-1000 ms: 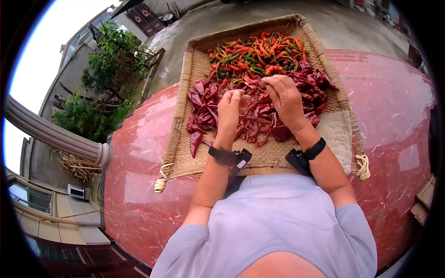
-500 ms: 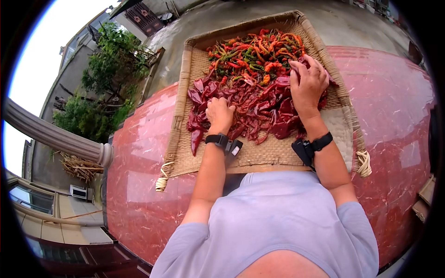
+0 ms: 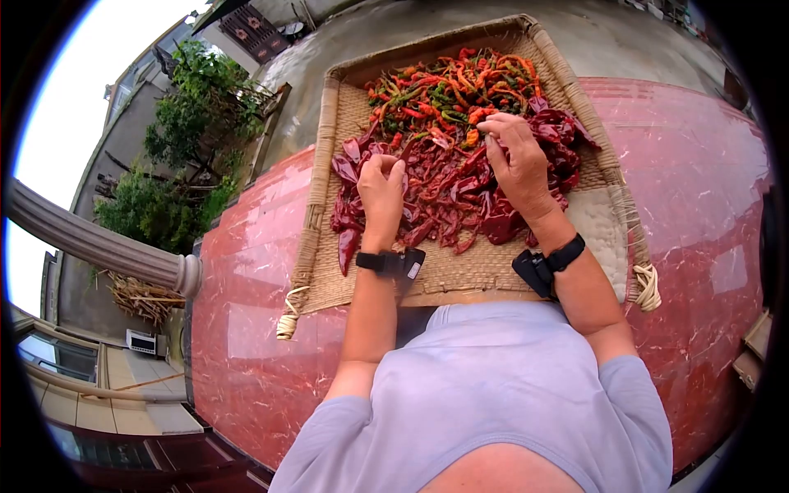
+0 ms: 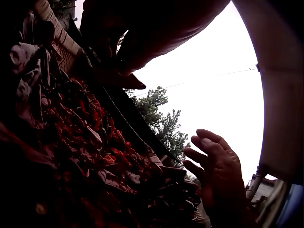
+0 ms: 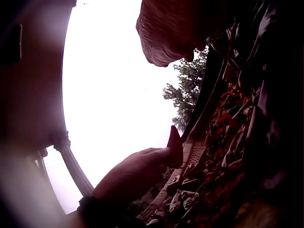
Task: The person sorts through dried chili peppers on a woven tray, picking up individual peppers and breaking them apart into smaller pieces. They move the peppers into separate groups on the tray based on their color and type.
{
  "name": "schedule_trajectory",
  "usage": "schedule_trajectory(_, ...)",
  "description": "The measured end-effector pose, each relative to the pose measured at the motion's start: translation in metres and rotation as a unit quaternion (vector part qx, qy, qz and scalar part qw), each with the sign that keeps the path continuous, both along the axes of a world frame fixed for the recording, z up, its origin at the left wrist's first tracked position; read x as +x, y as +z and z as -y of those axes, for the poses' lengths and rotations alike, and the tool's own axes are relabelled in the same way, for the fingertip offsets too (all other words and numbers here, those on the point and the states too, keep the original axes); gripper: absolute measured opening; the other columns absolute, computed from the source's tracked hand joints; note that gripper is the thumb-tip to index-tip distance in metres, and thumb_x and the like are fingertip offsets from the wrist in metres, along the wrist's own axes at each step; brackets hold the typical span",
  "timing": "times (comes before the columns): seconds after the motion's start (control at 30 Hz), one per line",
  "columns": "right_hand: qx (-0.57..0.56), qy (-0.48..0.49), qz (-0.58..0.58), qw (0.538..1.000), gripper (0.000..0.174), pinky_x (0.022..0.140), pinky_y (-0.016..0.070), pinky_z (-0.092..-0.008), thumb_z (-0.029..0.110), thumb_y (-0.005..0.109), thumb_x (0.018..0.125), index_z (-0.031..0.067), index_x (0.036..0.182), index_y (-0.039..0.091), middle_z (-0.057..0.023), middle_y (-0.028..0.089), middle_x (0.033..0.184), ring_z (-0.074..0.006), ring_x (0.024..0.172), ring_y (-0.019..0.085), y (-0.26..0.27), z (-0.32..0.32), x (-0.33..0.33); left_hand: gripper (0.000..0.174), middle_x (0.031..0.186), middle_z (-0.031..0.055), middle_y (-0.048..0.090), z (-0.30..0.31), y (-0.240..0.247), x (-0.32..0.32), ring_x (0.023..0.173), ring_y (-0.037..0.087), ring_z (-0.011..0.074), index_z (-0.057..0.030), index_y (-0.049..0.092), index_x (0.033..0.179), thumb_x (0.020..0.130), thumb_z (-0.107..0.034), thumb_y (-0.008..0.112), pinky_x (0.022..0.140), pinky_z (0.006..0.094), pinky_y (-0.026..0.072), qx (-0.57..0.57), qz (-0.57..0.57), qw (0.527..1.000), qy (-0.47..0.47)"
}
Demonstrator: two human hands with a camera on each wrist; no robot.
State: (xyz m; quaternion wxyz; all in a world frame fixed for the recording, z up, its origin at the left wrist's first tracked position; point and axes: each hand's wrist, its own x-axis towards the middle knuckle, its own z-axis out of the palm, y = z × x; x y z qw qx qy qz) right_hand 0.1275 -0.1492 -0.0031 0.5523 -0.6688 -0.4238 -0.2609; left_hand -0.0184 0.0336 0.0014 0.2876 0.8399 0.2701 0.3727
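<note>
Glossy peppers point(image 3: 468, 185), rough woven tray point(image 3: 477, 278)

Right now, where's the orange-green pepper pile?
Head view, upper middle: the orange-green pepper pile lies in the far end of the woven tray, beyond the dark-red peppers.

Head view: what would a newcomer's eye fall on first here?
Most likely the bright heap of orange, red and green peppers at the far end of the woven tray. Next, the glossy dark red peppers spread nearer the person, with the left hand and right hand over them. The shiny red marbled surface on both sides also stands out.
</note>
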Motion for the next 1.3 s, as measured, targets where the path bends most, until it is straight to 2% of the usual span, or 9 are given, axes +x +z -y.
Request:
schedule_trajectory(0.07, -0.033, 0.109, -0.085, 0.990, 0.028, 0.086, 0.0553, -0.0377, 0.012, 0.066, 0.096, 0.0077, 0.123, 0.063, -0.0131, 0.065, 0.117, -0.0284, 0.100, 0.067, -0.001, 0.000, -0.010, 0.015, 0.090, 0.0011, 0.064, 0.010, 0.007, 0.003, 0.076, 0.056, 0.0086, -0.0030, 0.064, 0.101, 0.100, -0.018, 0.065, 0.067, 0.0258, 0.0486, -0.153, 0.039, 0.984, -0.086)
schedule_trajectory(0.23, -0.042, 0.160, -0.180, 0.970, 0.037, 0.088, 0.0542, -0.0386, 0.019, 0.064, 0.098, 0.0085, 0.134, 0.057, -0.0130, 0.066, 0.117, -0.0307, 0.102, 0.066, -0.004, -0.011, -0.024, 0.022, 0.092, 0.0014, 0.068, 0.050, 0.018, 0.014, 0.080, 0.061, 0.0074, -0.0003, 0.065, 0.110, 0.100, -0.020, 0.066, 0.068, 0.0241, 0.0489, -0.310, 0.011, 0.911, -0.271)
schedule_trajectory(0.37, -0.032, -0.017, -0.007, 0.999, 0.033, 0.094, 0.0489, -0.0381, 0.015, 0.066, 0.096, 0.0131, 0.129, 0.063, -0.0069, 0.067, 0.111, -0.0281, 0.103, 0.063, -0.007, -0.008, -0.010, 0.023, 0.093, 0.0045, 0.069, 0.039, 0.011, 0.024, 0.082, 0.063, 0.0094, -0.0003, 0.067, 0.111, 0.098, -0.018, 0.067, 0.071, 0.0269, 0.0508, -0.140, -0.086, 0.962, -0.219)
schedule_trajectory(0.43, -0.019, -0.141, 0.078, 0.987, 0.030, 0.101, 0.0409, -0.0395, 0.010, 0.069, 0.092, 0.0184, 0.120, 0.069, -0.0019, 0.066, 0.110, -0.0235, 0.104, 0.060, 0.000, -0.001, 0.000, 0.025, 0.105, 0.0143, 0.068, 0.013, -0.001, 0.029, 0.092, 0.067, 0.0256, -0.0007, 0.068, 0.113, 0.092, -0.015, 0.069, 0.082, 0.0382, 0.0539, 0.052, -0.134, 0.979, -0.143)
schedule_trajectory(0.5, -0.060, -0.253, 0.108, 0.960, 0.032, 0.108, 0.0343, -0.0455, 0.009, 0.069, 0.089, 0.0195, 0.119, 0.070, -0.0003, 0.064, 0.116, -0.0226, 0.114, 0.056, 0.004, 0.010, 0.009, 0.028, 0.110, 0.0161, 0.066, -0.012, -0.009, 0.030, 0.103, 0.064, 0.0325, -0.0053, 0.069, 0.115, 0.089, -0.015, 0.070, 0.089, 0.0437, 0.0527, 0.094, -0.202, 0.973, -0.060)
schedule_trajectory(0.6, -0.167, -0.295, 0.002, 0.941, 0.036, 0.114, 0.0270, -0.0516, 0.009, 0.068, 0.086, 0.0201, 0.120, 0.071, 0.0001, 0.062, 0.123, -0.0233, 0.124, 0.051, -0.018, 0.011, 0.026, 0.027, 0.112, 0.0182, 0.063, -0.036, -0.028, 0.035, 0.109, 0.059, 0.0390, -0.0089, 0.071, 0.113, 0.086, -0.009, 0.065, 0.091, 0.0482, 0.0519, 0.175, -0.256, 0.951, 0.010)
schedule_trajectory(0.73, -0.132, -0.301, -0.002, 0.944, 0.037, 0.118, 0.0209, -0.0537, 0.007, 0.064, 0.086, 0.0201, 0.120, 0.071, -0.0022, 0.059, 0.132, -0.0250, 0.131, 0.046, -0.015, 0.010, 0.025, 0.028, 0.113, 0.0167, 0.061, -0.050, -0.043, 0.043, 0.110, 0.057, 0.0383, -0.0097, 0.072, 0.114, 0.087, -0.010, 0.065, 0.090, 0.0485, 0.0526, 0.226, -0.289, 0.930, 0.014)
schedule_trajectory(0.93, -0.043, -0.244, 0.027, 0.968, 0.033, 0.116, 0.0247, -0.0505, 0.004, 0.063, 0.086, 0.0186, 0.115, 0.071, -0.0029, 0.059, 0.129, -0.0257, 0.129, 0.047, -0.006, 0.008, 0.016, 0.019, 0.105, 0.0162, 0.062, -0.071, -0.055, 0.053, 0.103, 0.060, 0.0371, -0.0052, 0.069, 0.105, 0.088, -0.014, 0.069, 0.087, 0.0476, 0.0523, 0.272, -0.298, 0.914, 0.037)
schedule_trajectory(1.3, -0.018, -0.230, 0.064, 0.971, 0.026, 0.111, 0.0329, -0.0437, 0.004, 0.063, 0.089, 0.0155, 0.111, 0.072, -0.0016, 0.062, 0.124, -0.0250, 0.123, 0.050, -0.002, 0.009, 0.013, 0.007, 0.098, 0.0170, 0.062, -0.060, -0.039, 0.045, 0.092, 0.062, 0.0347, -0.0008, 0.064, 0.097, 0.091, -0.005, 0.064, 0.081, 0.0455, 0.0527, 0.217, -0.126, 0.968, 0.013)
